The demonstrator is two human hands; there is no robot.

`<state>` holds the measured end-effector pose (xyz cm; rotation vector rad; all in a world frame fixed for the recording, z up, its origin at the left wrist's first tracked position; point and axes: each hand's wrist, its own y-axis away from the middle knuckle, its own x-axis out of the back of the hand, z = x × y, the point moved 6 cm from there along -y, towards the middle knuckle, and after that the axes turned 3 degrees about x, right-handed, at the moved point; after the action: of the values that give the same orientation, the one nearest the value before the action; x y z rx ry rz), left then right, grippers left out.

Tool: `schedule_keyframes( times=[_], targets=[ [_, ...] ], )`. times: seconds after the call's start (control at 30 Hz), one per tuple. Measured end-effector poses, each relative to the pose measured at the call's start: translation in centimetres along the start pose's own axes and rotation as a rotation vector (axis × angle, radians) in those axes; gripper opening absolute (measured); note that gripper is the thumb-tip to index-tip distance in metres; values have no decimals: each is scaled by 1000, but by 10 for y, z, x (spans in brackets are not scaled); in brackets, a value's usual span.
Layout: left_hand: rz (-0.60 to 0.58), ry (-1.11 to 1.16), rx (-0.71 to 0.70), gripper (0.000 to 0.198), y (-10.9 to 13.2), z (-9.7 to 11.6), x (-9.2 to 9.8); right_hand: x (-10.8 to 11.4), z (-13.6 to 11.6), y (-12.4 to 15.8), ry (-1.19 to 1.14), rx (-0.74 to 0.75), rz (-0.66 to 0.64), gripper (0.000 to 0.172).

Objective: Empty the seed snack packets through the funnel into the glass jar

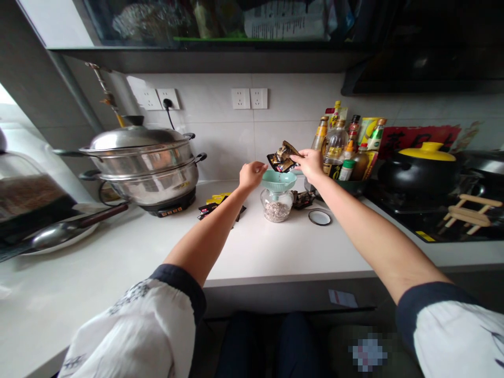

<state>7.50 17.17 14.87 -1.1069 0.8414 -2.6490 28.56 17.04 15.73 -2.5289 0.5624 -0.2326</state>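
Fingers [302, 155] of the right hand [312, 164] are pinched on a packet [281, 156], tipped over the funnel [279, 180] on the jar [276, 209]; left hand [252, 175] is curled beside it, hold unclear. Light, crinkly foil, judged best gripped at its edge.

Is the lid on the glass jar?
No, the lid lies on the counter beside the jar, and a green funnel sits on top.

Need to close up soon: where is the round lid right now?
The lid lies flat on the white counter, just right of the glass jar, between it and the stove.
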Motion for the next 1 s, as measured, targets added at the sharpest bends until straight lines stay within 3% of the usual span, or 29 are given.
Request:
schedule_keyframes(
  times=[0.23,0.43,0.57,0.77,1.0],
  targets=[
    [34,2,-86,42,23,-7,-7,3,-1,10,163,87,8,16],
    [-80,99,-80,48,37,-15,-17,8,1,17,157,89,56,16],
    [-155,177,-25,60,32,-19,-24,4,11,16,106,49,33,18],
    [-226,340,-8,62,21,-15,-31,2,31,19,22,-24,72,15],
    [-259,164,-74,52,16,-7,-23,4,29,19,60,-5,74,16]
  ],
)
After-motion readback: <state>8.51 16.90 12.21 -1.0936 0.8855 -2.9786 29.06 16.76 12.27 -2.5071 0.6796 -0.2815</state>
